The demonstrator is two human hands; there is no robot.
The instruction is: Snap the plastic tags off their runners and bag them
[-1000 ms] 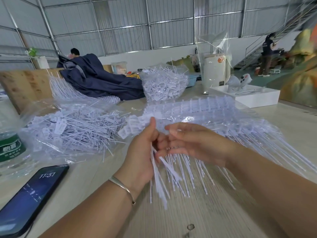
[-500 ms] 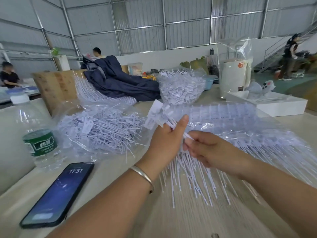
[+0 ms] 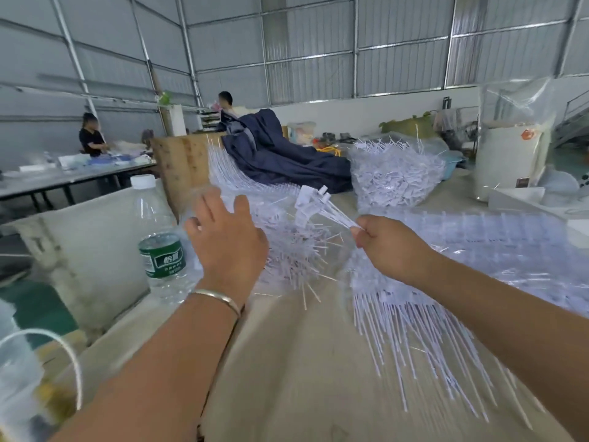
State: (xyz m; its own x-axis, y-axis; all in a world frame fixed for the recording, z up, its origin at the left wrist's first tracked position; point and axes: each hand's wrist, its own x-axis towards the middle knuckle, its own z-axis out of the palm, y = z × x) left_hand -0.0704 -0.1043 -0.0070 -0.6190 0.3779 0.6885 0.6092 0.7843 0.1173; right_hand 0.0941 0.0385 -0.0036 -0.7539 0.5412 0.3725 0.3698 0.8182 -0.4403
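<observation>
Table [image 3: 302, 362] fills the lower view; camera has swung left vs 0.5 s ago, so the phone is out of view now and the bottle [image 3: 159, 237] sits at the table's left edge, just left of the left hand.

Runners [image 3: 478, 250], a big clear-wrapped heap, spread along the right side w/ stems fanning toward the near edge. Open bag [image 3: 296, 247] of loose tags lies mid-table btwn the hands, far bag [image 3: 395, 173] near the back edge.

Left hand [image 3: 228, 247] has let go: earlier it held the bunch together w/ the right, now it's spread flat, fingers straight, at the bag's left side; can't tell if it touches the film. Bracelet [image 3: 216, 298] on that wrist.

Right hand [image 3: 387, 247] is clenched round the stems of a small bunch of tags [image 3: 310, 202], heads pointing up-left above the bag. Bunch has moved clear of the runners, which it was against before.
</observation>
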